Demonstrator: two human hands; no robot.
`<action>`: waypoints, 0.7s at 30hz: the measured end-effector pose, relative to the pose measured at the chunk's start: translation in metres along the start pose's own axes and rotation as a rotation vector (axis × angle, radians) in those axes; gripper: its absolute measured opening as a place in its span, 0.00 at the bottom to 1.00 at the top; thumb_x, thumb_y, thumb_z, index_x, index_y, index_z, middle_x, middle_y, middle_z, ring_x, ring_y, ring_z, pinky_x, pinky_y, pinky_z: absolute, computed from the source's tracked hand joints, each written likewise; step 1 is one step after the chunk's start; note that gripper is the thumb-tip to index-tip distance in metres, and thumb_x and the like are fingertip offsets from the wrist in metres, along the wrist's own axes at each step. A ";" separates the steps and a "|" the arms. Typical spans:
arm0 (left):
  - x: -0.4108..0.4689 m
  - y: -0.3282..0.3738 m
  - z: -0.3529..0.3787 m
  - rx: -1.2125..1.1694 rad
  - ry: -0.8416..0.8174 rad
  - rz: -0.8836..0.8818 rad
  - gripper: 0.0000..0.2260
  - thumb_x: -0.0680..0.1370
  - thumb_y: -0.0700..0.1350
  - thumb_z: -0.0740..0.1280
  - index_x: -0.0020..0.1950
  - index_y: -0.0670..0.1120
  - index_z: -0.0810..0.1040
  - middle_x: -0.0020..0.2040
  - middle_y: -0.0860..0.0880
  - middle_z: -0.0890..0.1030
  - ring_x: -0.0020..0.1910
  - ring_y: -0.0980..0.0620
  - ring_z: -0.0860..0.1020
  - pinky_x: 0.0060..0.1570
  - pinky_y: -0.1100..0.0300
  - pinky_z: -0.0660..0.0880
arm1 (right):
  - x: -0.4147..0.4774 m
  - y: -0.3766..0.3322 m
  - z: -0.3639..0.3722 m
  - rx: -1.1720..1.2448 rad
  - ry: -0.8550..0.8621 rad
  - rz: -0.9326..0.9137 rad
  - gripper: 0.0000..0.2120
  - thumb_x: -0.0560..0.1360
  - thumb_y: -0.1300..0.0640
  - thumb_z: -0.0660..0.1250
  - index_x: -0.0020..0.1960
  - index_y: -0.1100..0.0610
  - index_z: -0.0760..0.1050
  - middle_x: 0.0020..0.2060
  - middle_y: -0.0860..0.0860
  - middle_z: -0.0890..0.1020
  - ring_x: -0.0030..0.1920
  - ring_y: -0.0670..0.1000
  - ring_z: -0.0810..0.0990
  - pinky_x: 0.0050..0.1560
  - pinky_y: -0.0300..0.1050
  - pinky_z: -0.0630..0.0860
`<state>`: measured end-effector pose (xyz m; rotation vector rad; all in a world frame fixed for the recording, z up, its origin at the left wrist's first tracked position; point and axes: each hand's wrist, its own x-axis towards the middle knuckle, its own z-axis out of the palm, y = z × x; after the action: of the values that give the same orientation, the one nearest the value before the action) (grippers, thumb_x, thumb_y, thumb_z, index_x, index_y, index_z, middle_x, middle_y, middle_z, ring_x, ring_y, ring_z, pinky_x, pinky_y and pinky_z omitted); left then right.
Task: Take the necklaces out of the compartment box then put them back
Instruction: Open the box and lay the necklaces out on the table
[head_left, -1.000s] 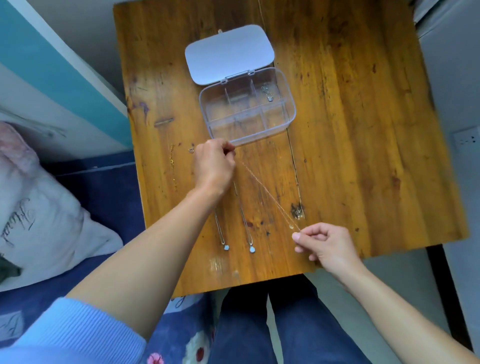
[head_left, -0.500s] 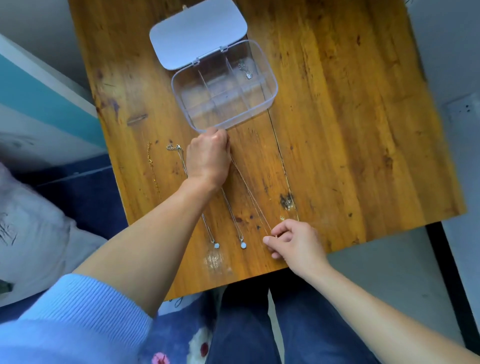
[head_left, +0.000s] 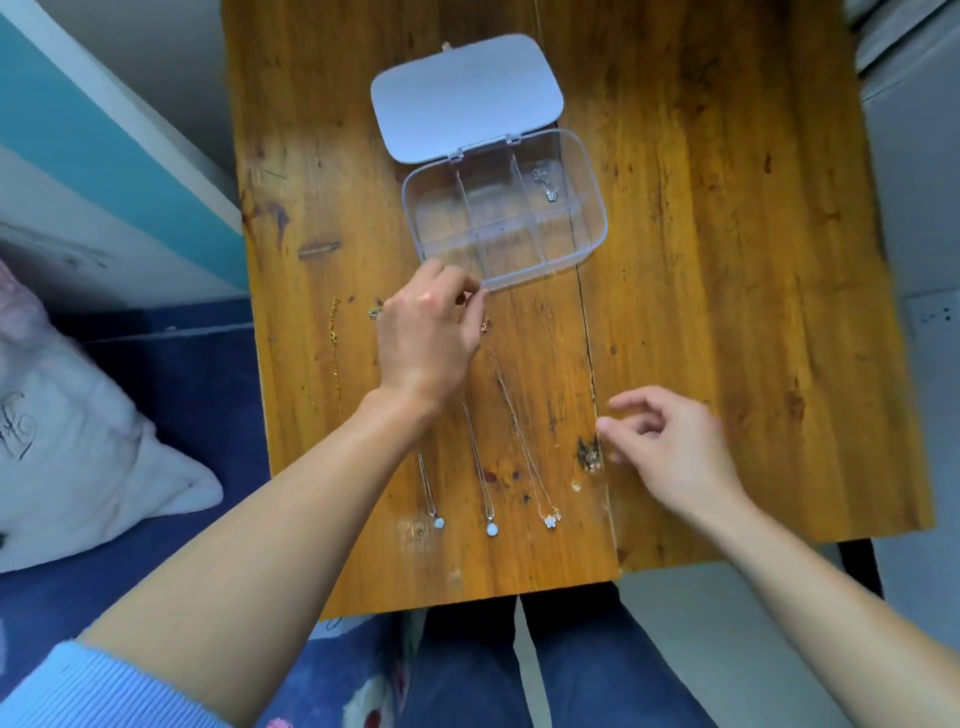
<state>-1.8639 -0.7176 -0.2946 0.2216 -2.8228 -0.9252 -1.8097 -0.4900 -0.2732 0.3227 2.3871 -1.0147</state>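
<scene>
Box (head_left: 582, 244): clear, lid (head_left: 467, 93) flipped open to the far side, on the wooden table (head_left: 727, 260).
In the box: one necklace (head_left: 545, 182), far right compartment.
On the table: four necklaces near the box, among them a rose-gold chain (head_left: 514, 415) and a gold chain (head_left: 335, 353) at far left.
Left hand (head_left: 426, 343): fingers curled over the chains' far ends; cannot tell what it grips.
Right hand (head_left: 670, 447): released, fingers loose, holding nothing.

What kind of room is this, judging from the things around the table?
Probably a bedroom or living space at home: a small worn wooden table stands beside a white pillow on dark blue bedding, with a wall socket at the right.
</scene>
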 end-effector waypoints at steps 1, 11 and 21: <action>0.004 -0.002 -0.005 -0.039 0.048 -0.078 0.07 0.76 0.45 0.69 0.42 0.42 0.81 0.40 0.46 0.81 0.37 0.48 0.78 0.38 0.53 0.76 | 0.018 -0.015 -0.011 0.008 0.051 -0.057 0.06 0.71 0.56 0.74 0.44 0.48 0.78 0.28 0.48 0.83 0.33 0.49 0.84 0.47 0.54 0.80; 0.028 -0.016 -0.007 -0.533 -0.065 -0.742 0.07 0.77 0.43 0.69 0.53 0.44 0.75 0.48 0.35 0.81 0.38 0.43 0.84 0.30 0.57 0.82 | 0.177 -0.146 -0.010 -0.648 0.180 -0.411 0.08 0.75 0.57 0.70 0.54 0.56 0.81 0.46 0.54 0.83 0.42 0.54 0.78 0.41 0.43 0.74; 0.026 -0.014 -0.006 -0.559 -0.032 -0.755 0.06 0.77 0.43 0.69 0.52 0.44 0.76 0.44 0.34 0.82 0.36 0.43 0.84 0.31 0.55 0.82 | 0.218 -0.173 0.010 -1.030 0.129 -0.435 0.08 0.75 0.61 0.65 0.53 0.59 0.76 0.37 0.57 0.72 0.37 0.59 0.73 0.36 0.49 0.71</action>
<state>-1.8867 -0.7366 -0.2953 1.2297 -2.3551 -1.8030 -2.0583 -0.6129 -0.2953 -0.5338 2.7885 0.1927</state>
